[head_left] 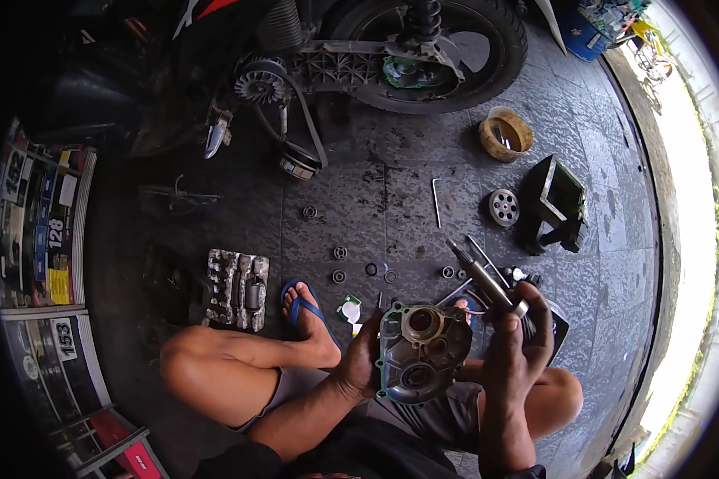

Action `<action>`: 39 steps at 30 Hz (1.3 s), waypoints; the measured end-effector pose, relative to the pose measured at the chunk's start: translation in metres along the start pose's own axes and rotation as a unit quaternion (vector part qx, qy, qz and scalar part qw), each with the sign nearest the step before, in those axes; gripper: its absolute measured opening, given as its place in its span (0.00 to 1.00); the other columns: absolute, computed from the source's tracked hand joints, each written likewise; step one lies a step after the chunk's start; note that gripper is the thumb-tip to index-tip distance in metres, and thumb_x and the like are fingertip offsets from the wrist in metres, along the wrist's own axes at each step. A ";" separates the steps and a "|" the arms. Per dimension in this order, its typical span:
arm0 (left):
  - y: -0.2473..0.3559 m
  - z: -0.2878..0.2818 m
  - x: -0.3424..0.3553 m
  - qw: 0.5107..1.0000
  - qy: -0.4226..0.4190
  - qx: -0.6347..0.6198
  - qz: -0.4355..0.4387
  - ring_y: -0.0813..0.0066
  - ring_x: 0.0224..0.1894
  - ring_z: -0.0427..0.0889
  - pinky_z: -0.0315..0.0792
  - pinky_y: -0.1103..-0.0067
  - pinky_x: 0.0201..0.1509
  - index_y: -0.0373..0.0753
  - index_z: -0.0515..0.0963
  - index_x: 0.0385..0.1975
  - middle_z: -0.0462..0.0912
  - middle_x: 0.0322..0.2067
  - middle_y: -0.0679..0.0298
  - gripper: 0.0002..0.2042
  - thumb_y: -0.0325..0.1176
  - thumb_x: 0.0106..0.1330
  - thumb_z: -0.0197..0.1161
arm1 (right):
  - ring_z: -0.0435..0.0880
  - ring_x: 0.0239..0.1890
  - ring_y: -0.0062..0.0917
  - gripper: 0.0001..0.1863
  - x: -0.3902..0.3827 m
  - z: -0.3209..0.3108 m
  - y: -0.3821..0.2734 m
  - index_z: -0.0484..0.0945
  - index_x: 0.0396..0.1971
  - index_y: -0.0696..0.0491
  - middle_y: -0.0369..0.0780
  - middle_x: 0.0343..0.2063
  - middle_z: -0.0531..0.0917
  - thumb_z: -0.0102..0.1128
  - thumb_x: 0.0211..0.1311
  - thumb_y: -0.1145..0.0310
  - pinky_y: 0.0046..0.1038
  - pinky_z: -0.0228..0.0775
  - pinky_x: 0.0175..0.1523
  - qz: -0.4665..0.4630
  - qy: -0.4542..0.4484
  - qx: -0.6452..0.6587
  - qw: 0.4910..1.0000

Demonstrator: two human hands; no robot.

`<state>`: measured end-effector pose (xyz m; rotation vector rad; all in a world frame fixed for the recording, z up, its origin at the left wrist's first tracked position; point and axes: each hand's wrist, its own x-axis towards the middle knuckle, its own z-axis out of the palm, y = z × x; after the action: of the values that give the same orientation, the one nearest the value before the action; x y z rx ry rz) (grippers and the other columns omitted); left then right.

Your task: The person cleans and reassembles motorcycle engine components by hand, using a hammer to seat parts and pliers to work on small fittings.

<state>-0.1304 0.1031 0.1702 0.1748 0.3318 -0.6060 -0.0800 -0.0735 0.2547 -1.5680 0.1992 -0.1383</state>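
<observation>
While left hand (361,361) grips metal casing (423,357), right hand (519,343) pinching shaft (485,279), dark tiled floor (423,184), motorcycle wheel (505,68) beyond.

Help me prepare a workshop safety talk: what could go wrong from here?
The metal shaft in the right hand is above the hard floor; a slip might damage it.
The left hand holds the metal housing cover at its edge, so it could tip or fall.
Small ring-shaped parts lie loose near the left foot; a nudge might scatter them.
</observation>
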 end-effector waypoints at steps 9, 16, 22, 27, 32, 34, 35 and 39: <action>0.006 -0.003 0.000 0.989 -0.073 -0.125 0.038 0.49 0.66 0.74 0.69 0.52 0.70 0.35 0.65 0.70 0.72 0.65 0.47 0.40 0.67 0.75 0.40 | 0.82 0.39 0.35 0.25 -0.017 -0.017 -0.076 0.78 0.46 0.62 0.45 0.36 0.82 0.74 0.51 0.63 0.33 0.74 0.45 -0.161 -0.201 -0.320 0.912; -0.001 -0.005 -0.004 0.990 -0.076 -0.108 0.053 0.57 0.66 0.76 0.72 0.59 0.70 0.36 0.64 0.71 0.74 0.65 0.51 0.34 0.60 0.80 0.38 | 0.84 0.43 0.40 0.28 -0.016 -0.002 -0.071 0.79 0.47 0.61 0.48 0.38 0.84 0.75 0.41 0.74 0.38 0.77 0.47 -0.147 -0.248 -0.344 0.894; 0.000 -0.002 -0.003 0.985 -0.156 -0.058 0.047 0.59 0.68 0.73 0.68 0.62 0.72 0.37 0.54 0.76 0.67 0.70 0.51 0.39 0.64 0.77 0.39 | 0.86 0.43 0.39 0.34 -0.014 0.001 -0.073 0.75 0.56 0.59 0.49 0.45 0.79 0.79 0.46 0.77 0.35 0.81 0.44 -0.126 -0.296 -0.354 0.878; 0.001 0.000 -0.004 0.989 -0.144 0.002 0.043 0.62 0.73 0.66 0.64 0.66 0.74 0.38 0.46 0.79 0.57 0.76 0.56 0.43 0.66 0.76 0.40 | 0.85 0.42 0.40 0.33 -0.014 0.009 -0.073 0.73 0.57 0.61 0.50 0.45 0.79 0.78 0.49 0.76 0.33 0.82 0.42 -0.111 -0.312 -0.346 0.878; 0.001 -0.003 0.001 0.969 -0.238 -0.047 0.048 0.65 0.75 0.64 0.63 0.67 0.74 0.38 0.48 0.78 0.52 0.78 0.59 0.42 0.66 0.76 0.37 | 0.87 0.40 0.35 0.31 -0.014 0.017 -0.073 0.76 0.54 0.58 0.48 0.47 0.79 0.76 0.46 0.80 0.29 0.82 0.40 -0.127 -0.301 -0.356 0.875; 0.001 -0.002 0.001 0.968 -0.237 -0.047 0.061 0.65 0.74 0.64 0.63 0.67 0.74 0.38 0.49 0.78 0.51 0.78 0.59 0.42 0.66 0.76 0.36 | 0.86 0.41 0.38 0.31 -0.012 0.018 -0.074 0.75 0.55 0.60 0.50 0.46 0.79 0.76 0.48 0.78 0.31 0.82 0.41 -0.145 -0.315 -0.361 0.865; 0.001 -0.001 0.001 0.972 -0.222 -0.035 0.068 0.65 0.75 0.64 0.63 0.68 0.74 0.38 0.49 0.78 0.50 0.79 0.59 0.42 0.66 0.76 0.36 | 0.85 0.42 0.40 0.31 -0.010 0.018 -0.075 0.74 0.55 0.62 0.51 0.46 0.78 0.77 0.49 0.77 0.33 0.82 0.41 -0.159 -0.327 -0.363 0.858; 0.003 0.003 -0.003 0.983 -0.163 0.039 0.075 0.65 0.75 0.63 0.64 0.67 0.74 0.37 0.51 0.77 0.50 0.79 0.59 0.42 0.67 0.76 0.36 | 0.83 0.44 0.42 0.31 -0.006 0.017 -0.080 0.74 0.56 0.63 0.52 0.46 0.78 0.76 0.51 0.76 0.35 0.82 0.43 -0.140 -0.355 -0.361 0.851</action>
<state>-0.1307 0.1063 0.1745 0.1712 -0.0217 -0.4893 -0.0795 -0.0555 0.3345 -2.2812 -0.6409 0.3375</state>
